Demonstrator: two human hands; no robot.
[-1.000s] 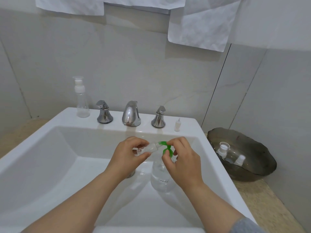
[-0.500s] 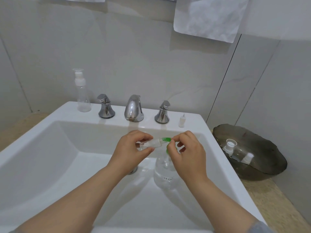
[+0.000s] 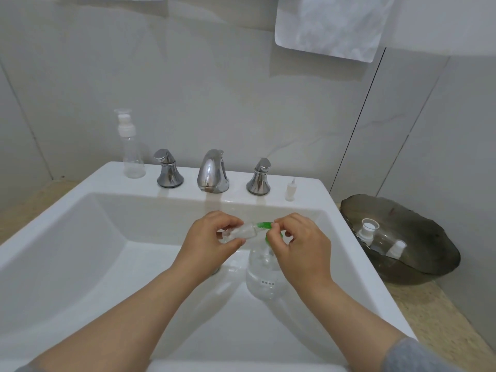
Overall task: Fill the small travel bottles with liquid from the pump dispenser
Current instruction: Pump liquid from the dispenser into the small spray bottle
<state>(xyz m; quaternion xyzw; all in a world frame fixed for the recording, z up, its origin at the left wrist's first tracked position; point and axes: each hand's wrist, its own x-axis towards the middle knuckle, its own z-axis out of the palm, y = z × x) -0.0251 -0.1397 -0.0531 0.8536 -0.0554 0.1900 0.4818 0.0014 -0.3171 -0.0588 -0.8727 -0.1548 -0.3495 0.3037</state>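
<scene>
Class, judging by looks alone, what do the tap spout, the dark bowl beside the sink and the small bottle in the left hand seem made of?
Tap spout: polished metal, chrome-like; mirror reflections. Dark bowl: probably smoked glass or plastic; translucent, glossy. Small bottle: likely clear plastic; see-through.

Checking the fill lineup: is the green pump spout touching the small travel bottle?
Touching. The head view shows the tip of the green pump spout meeting the mouth of the small travel bottle, with no gap between them.
</scene>
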